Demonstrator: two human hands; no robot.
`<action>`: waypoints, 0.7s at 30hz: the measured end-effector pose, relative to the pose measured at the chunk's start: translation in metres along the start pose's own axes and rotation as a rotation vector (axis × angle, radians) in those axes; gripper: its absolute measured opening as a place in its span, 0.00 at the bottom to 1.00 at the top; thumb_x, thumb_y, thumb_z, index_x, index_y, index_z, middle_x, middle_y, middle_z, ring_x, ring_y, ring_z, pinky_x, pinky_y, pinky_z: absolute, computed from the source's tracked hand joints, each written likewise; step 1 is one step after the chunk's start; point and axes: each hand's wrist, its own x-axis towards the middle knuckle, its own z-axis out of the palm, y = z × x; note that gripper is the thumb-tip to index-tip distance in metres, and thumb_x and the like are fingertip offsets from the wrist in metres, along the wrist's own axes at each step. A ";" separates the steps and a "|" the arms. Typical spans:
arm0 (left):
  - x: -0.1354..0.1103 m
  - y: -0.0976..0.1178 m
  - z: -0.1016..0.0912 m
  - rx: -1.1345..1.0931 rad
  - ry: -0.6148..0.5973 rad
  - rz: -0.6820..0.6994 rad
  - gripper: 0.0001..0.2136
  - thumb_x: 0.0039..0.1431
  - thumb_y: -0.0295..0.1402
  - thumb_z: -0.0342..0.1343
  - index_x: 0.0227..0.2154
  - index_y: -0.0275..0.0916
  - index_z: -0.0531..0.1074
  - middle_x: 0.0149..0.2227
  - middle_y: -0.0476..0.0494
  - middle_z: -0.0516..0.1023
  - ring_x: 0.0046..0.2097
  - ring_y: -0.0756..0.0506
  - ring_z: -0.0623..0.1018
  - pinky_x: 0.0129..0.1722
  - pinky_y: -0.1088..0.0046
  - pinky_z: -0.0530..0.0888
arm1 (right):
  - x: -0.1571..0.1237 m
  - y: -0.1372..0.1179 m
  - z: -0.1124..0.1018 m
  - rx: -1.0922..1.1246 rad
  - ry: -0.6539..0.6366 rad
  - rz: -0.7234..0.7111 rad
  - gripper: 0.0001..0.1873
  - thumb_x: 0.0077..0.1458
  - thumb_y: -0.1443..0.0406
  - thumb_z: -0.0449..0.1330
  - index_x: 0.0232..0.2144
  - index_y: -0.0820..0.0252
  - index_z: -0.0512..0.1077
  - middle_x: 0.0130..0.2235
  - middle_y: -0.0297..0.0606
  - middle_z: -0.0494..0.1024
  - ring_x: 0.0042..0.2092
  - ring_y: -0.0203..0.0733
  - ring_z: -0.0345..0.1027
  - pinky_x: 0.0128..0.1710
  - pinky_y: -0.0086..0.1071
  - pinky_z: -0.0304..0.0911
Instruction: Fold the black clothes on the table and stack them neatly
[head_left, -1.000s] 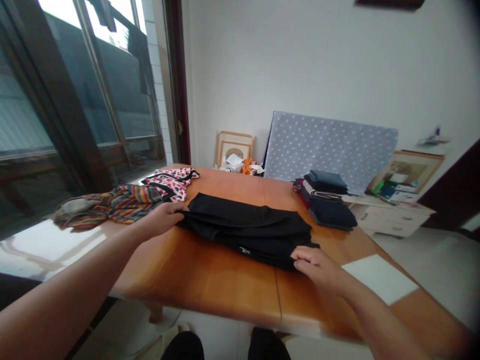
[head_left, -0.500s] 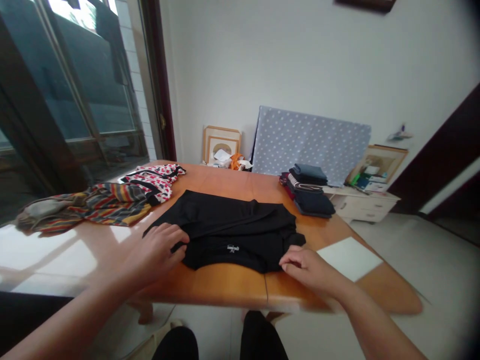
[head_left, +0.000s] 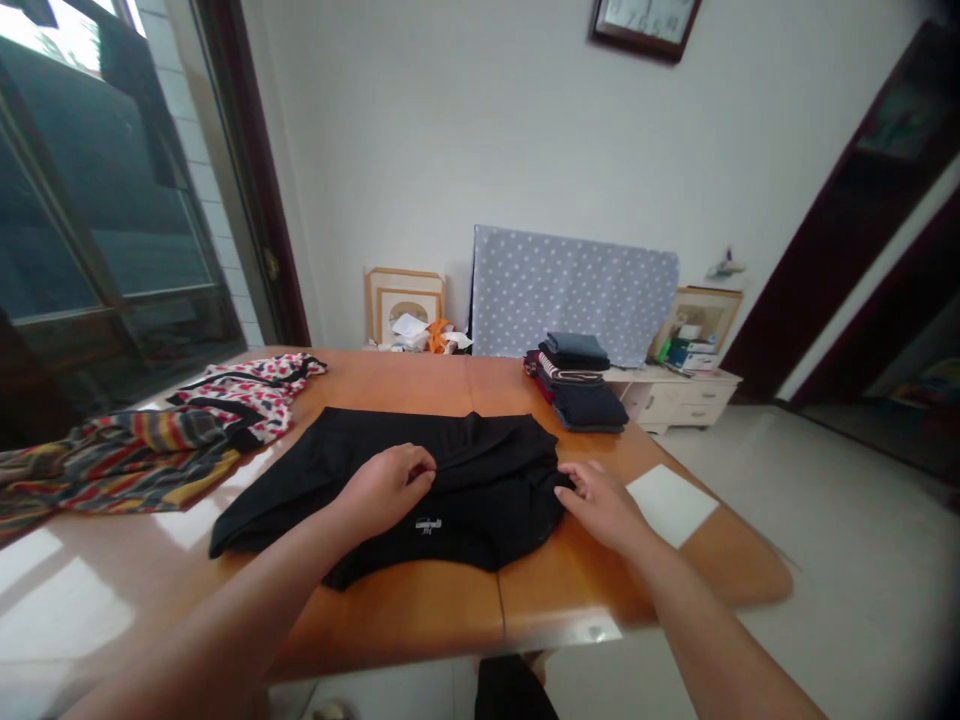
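Note:
A black shirt [head_left: 457,510] with small white lettering lies spread on the wooden table [head_left: 397,620], its neckline towards me. Over its middle, my left hand [head_left: 390,485] has its fingers curled and its thumb close to the forefinger, at a fold in the cloth. Contact at those fingertips is partly hidden. At the shirt's right edge, my right hand [head_left: 600,505] pinches the dark fabric between thumb and fingers.
Patterned clothes [head_left: 165,440] lie in a loose heap on the left. A stack of folded clothes [head_left: 585,385] stands at the back right. Near the right edge lies a pale square sheet [head_left: 673,505]. Behind the table are a polka-dot cloth [head_left: 570,290] and a white cabinet [head_left: 686,400].
My left hand has moved right, from the shirt's left side to its middle. My right hand has shifted slightly up along the right edge. The view has turned a little to the right.

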 end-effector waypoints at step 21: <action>0.183 0.040 0.129 -0.127 -0.245 -0.298 0.12 0.40 0.37 0.67 0.25 0.38 0.73 0.26 0.43 0.77 0.35 0.36 0.79 0.33 0.66 0.69 | 0.001 0.003 -0.001 0.021 0.234 0.088 0.12 0.62 0.61 0.51 0.32 0.54 0.73 0.35 0.36 0.79 0.37 0.41 0.70 0.38 0.30 0.58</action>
